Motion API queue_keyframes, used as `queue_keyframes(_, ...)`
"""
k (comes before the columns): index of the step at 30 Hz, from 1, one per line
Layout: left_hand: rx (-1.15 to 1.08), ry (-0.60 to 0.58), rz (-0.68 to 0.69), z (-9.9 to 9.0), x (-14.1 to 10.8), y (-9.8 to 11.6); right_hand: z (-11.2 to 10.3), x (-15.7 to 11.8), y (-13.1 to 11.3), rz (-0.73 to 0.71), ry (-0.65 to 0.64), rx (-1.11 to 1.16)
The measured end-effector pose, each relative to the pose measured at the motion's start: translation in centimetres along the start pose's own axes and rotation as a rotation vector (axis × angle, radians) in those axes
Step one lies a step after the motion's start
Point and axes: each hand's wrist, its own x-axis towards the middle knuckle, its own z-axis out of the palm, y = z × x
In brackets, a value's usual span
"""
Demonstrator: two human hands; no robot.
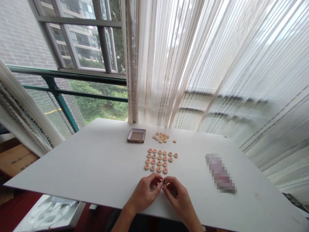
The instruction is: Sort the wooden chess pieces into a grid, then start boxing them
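Between the fingertips of my left hand (146, 190) and my right hand (178, 194) is a round wooden Chinese chess piece (164, 183) with a black character facing up. Both hands are closed on it from opposite sides, low over the table's near part. Just beyond my fingers, more chess pieces (159, 163) lie face up in rows, with red or black characters. The nearest row almost meets my fingertips. Farther back, a loose cluster of chess pieces (161, 137) shows plain tops, and one single piece (174, 141) lies to its right.
A shallow square box (135, 141) stands left of the cluster on the white table (96, 167). On the right lies a long pixelated object (220, 174), its kind unclear. Sheer curtains (164, 64) hang behind the far edge. An open carton (48, 216) sits below the left edge.
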Motion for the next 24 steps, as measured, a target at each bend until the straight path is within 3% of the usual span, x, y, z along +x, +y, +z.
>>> queue_keyframes(6, 0.019, 0.005, -0.003, -0.03, 0.0, -0.32, -0.43, 0.05, -0.59, 0.029, -0.046, 0.03)
queue_keyframes(24, 0.001, -0.022, 0.025, -0.23, -0.04, -0.03, -0.21, 0.17, -0.13, 0.037, -0.016, 0.092)
